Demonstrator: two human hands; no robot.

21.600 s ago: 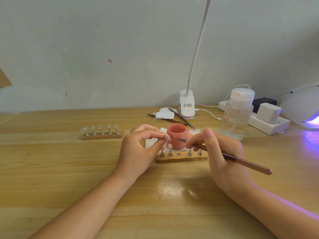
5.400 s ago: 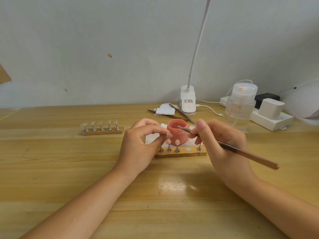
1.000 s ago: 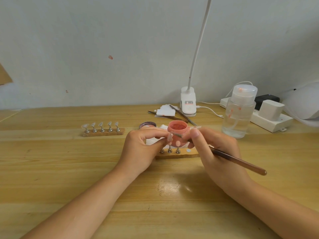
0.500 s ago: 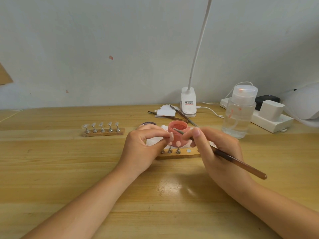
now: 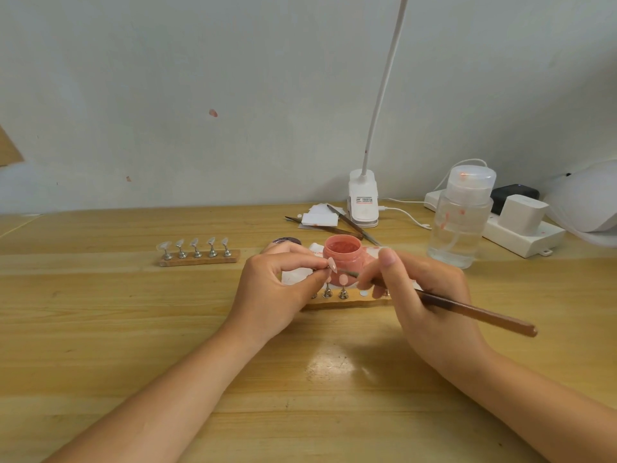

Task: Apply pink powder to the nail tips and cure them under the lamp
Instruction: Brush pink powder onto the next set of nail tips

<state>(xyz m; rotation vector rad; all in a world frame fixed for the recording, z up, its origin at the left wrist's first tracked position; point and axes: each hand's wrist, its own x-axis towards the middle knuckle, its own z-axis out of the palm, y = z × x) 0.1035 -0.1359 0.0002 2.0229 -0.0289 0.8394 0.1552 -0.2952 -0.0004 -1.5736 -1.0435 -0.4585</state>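
Near the middle of the table (image 5: 133, 329), the left hand (image 5: 277, 295) pinches a pink nail tip (image 5: 332, 264) on its stand, just in front of the open powder jar (image 5: 343, 254). The right hand (image 5: 424, 295) grips a brush (image 5: 467, 309), its tip at that nail. Below them the rack (image 5: 344, 300) carries more tips; the lamp (image 5: 587, 202) sits at the table's far right corner.
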